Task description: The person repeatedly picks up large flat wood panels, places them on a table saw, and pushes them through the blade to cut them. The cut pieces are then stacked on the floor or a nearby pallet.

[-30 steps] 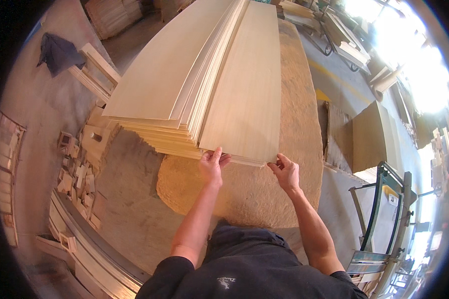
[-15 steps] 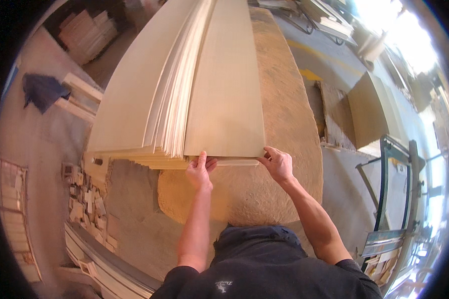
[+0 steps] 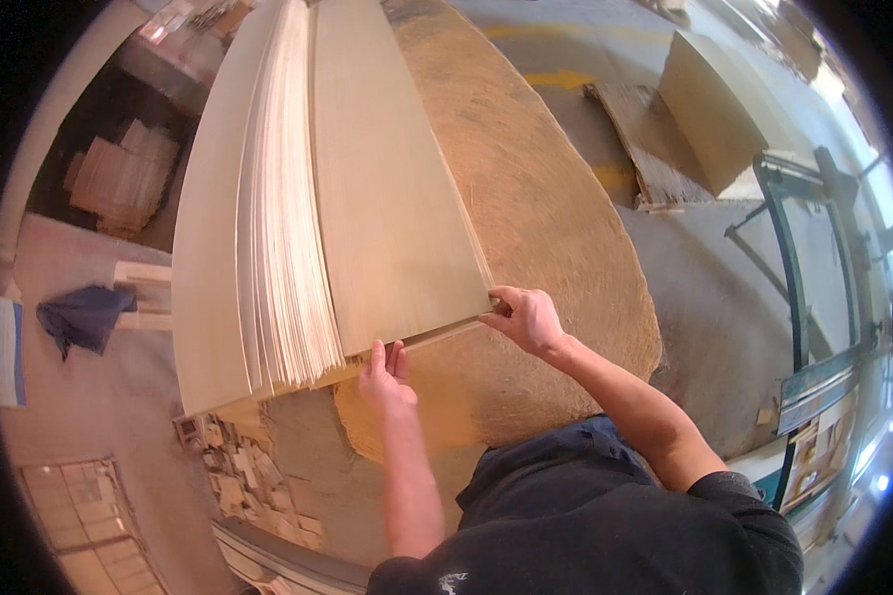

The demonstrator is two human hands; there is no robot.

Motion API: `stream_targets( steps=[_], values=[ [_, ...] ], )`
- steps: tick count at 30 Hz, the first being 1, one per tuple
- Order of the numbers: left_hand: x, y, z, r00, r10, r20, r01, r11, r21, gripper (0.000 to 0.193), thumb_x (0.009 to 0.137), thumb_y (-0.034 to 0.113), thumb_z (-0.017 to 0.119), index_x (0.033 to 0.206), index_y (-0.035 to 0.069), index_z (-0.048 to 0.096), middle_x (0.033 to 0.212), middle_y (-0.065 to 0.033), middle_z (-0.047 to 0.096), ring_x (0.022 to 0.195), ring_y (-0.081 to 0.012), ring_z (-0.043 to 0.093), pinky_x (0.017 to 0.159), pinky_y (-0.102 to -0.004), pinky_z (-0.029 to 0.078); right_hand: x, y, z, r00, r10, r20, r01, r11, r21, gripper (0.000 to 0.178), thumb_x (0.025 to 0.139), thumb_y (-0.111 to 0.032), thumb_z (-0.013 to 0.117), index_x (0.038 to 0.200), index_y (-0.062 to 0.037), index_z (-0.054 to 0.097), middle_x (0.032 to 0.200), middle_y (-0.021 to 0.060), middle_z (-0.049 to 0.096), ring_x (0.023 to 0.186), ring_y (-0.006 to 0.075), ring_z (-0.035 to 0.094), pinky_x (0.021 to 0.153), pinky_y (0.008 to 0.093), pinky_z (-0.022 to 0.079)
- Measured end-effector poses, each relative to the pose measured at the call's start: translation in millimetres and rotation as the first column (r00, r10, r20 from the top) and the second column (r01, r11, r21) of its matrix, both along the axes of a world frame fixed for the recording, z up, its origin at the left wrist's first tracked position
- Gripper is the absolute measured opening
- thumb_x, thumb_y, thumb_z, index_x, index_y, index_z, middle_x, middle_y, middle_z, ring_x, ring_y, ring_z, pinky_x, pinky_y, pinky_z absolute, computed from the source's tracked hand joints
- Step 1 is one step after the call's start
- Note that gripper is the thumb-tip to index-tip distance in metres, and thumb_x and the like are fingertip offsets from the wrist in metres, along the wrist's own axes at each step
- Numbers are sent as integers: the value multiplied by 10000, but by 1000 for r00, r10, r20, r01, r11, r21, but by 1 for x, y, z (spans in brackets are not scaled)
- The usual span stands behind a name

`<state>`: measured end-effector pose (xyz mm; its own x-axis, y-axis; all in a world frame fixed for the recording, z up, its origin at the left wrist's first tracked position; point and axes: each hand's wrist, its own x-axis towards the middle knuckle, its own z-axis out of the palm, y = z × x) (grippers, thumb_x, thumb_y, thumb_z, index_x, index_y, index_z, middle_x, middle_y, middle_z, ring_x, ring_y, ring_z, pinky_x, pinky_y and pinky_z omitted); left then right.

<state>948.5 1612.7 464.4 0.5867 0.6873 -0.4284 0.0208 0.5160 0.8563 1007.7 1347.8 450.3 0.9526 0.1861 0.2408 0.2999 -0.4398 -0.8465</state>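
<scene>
A long, thin pale wooden sheet (image 3: pixel 397 198) lies on a low stack, stretching away from me. At its near right corner, my right hand (image 3: pixel 526 319) pinches the edge between thumb and fingers. My left hand (image 3: pixel 389 382) is at the near edge further left, closed on it with the thumb and fingertips at the rim. To the left a thick pile of similar wooden sheets (image 3: pixel 213 248) leans with its edges fanned out (image 3: pixel 283 218). The undersides of the sheets and part of the left fingers are hidden.
A broad brown worktop (image 3: pixel 546 188) with a rough surface lies under the sheets. To the right stand a stack of pale boards (image 3: pixel 719 109) and a green metal frame (image 3: pixel 789 268). Wood offcuts (image 3: pixel 253 476) are heaped at the lower left, and a dark cloth (image 3: pixel 84 317) hangs beyond.
The view has turned, so the sheets slant and sit further left in the picture. Both hands stay at the near edge of the same sheet, the right one at its corner.
</scene>
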Motion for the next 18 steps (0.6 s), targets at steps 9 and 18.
stream_targets(
  steps=[9, 18],
  values=[
    [0, 1, 11, 998, 40, -53, -40, 999, -6, 183, 1005, 118, 750, 1133, -8, 711, 988, -84, 740, 910, -204, 754, 764, -281, 681, -18, 18, 22, 920, 12, -391, 151, 912, 382, 368, 849, -216, 873, 1037, 62, 721, 734, 141, 728, 649, 151, 689, 620, 329, 557],
    [-3, 4, 12, 998, 21, -60, -23, 999, -23, 134, 1009, 131, 751, 1069, 18, 711, 969, -74, 747, 913, -180, 752, 771, -261, 679, -15, 16, 20, 941, 8, -338, 78, 967, 241, 340, 859, -270, 834, 892, 14, 650, 740, 149, 725, 653, 280, 717, 649, 389, 572]
  ],
)
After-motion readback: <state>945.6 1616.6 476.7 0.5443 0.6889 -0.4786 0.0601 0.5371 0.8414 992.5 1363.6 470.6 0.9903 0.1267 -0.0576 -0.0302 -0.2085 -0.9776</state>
